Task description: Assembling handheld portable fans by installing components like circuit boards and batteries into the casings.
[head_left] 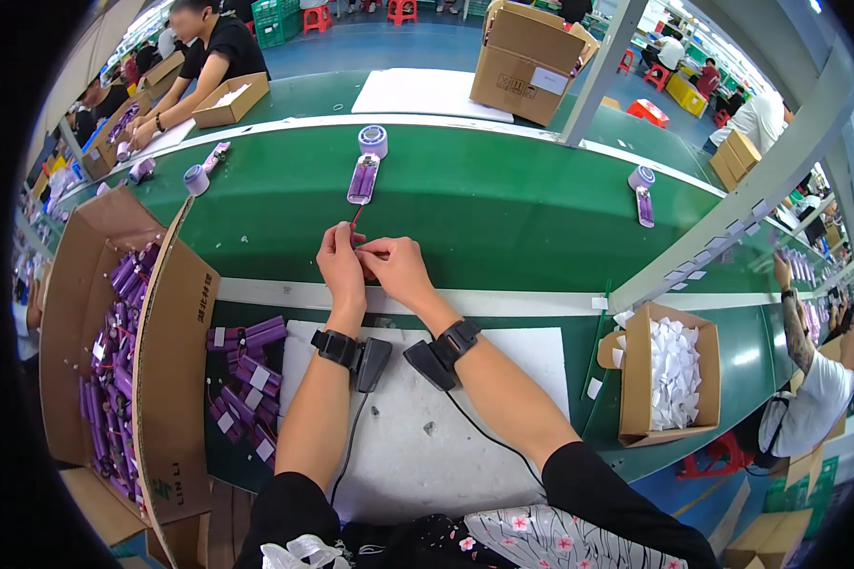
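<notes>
My left hand (340, 264) is closed over the green conveyor belt (285, 228), its fingertips pinching a thin red wire (357, 215). That wire runs up to a purple battery pack (362, 180) in a pale case, which lies on the belt below a round lilac motor-like part (372, 141). My right hand (397, 269) meets the left one, thumb and forefinger pinched together beside it; what lies between them is hidden. Each wrist wears a black strap with a dark block on it, and a black cable runs down from each.
At left stands a tall carton (176, 398) of purple battery packs, with several loose packs (247, 379) beside it. A white foam board (427, 427) lies under my forearms. To the right are a box of white paper pieces (676, 375) and a slanted metal post (731, 204). Co-workers sit along the line.
</notes>
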{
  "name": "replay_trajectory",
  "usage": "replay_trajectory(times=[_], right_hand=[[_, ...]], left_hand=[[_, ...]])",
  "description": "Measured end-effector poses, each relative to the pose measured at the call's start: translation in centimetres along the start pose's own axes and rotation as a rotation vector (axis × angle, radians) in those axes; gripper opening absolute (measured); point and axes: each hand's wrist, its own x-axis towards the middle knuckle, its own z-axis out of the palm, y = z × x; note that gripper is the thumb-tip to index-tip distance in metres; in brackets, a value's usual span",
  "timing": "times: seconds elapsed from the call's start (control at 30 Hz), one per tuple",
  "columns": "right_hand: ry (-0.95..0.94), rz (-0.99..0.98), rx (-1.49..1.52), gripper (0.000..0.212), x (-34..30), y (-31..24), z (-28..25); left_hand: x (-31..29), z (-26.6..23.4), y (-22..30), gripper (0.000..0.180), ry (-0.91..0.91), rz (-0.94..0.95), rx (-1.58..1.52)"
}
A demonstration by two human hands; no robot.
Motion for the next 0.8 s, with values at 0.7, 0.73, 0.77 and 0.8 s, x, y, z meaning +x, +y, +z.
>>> replay_trajectory(times=[0.7,0.73,0.77,0.8], right_hand=[[0.022,-0.024,-0.045,0.019,0.24,-0.25,0.12],[0.023,-0.016,-0.038,0.019,0.26,-0.21,0.12],[0.025,-0.008,-0.031,0.019,0.28,-0.16,0.13],[0.026,0.001,-0.024,0.019,0.3,-0.12,0.13]], left_hand=[[0.04,0.03,0.17,0.023,-0.015,0.037,0.037],[0.03,0.05,0.16,0.024,-0.018,0.043,0.047],[0.03,0.05,0.14,0.024,-0.018,0.043,0.047],[0.02,0.04,0.11,0.024,-0.021,0.047,0.06]])
